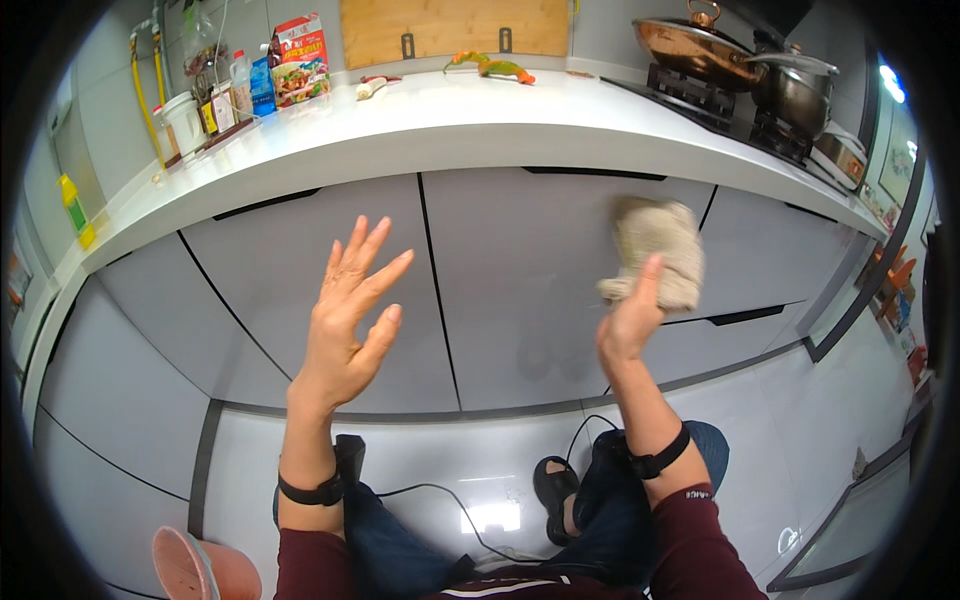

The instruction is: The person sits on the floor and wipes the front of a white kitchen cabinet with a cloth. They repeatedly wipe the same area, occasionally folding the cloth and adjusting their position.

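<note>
My left hand (349, 322) is raised in front of the grey cabinet doors (367, 300), its fingers apart and nothing in it. To the right, my right hand (634, 319) grips a folded beige cloth (664, 251), with the thumb on top; the cloth's far edge is blurred. Both hands are on the near side of the white countertop (480, 142) and touch neither it nor the doors. On the countertop lie orange-and-green peppers (499, 70) and a pale vegetable piece (370, 88) beside something red.
A hob with a lidded copper-coloured pan (694, 49) and a steel pot (795, 94) stands at the back right. Bottles and a red food packet (300, 64) stand back left. A wooden board (450, 30) leans on the wall. A pink bin (214, 566) is lower left; a cable crosses the floor.
</note>
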The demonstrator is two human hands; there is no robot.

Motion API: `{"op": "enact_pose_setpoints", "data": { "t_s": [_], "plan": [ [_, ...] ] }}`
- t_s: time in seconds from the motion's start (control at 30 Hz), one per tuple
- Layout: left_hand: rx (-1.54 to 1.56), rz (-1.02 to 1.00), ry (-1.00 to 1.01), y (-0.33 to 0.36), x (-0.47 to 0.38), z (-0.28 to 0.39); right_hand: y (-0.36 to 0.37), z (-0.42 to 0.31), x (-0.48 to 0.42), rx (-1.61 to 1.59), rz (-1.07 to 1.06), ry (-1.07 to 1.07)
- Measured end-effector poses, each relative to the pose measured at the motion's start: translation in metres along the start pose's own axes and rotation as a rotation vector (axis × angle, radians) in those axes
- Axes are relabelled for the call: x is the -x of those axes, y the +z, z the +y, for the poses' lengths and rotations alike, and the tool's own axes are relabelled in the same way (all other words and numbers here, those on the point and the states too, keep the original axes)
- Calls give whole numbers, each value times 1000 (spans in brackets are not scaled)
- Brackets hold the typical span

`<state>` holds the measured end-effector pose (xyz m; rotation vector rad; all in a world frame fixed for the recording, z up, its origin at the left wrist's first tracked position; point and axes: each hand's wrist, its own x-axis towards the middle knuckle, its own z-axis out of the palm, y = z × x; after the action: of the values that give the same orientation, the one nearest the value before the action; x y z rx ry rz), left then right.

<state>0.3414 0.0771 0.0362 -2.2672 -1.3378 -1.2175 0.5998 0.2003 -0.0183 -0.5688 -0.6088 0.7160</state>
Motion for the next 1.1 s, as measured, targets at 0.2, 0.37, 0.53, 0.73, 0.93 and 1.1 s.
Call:
{"op": "enact_pose_setpoints", "data": {
  "t_s": [0.2,0.37,0.53,0.73,0.93,1.1],
  "plan": [
    [80,20,-134,-5,16,-22,-39,32,-100,629,61,-468],
    [41,14,-198,-19,30,-32,1,90,-87,849,92,-714],
    [74,1,-276,-27,41,-38,52,110,5,751,-231,-941],
    [64,-14,-335,-31,56,-42,107,98,89,1029,-866,-1111],
    [103,-29,-405,-24,64,-50,64,89,21,1153,-702,-1236],
    [141,-81,-402,-11,63,-55,-16,81,-77,746,-463,-1129]
  ]
}}
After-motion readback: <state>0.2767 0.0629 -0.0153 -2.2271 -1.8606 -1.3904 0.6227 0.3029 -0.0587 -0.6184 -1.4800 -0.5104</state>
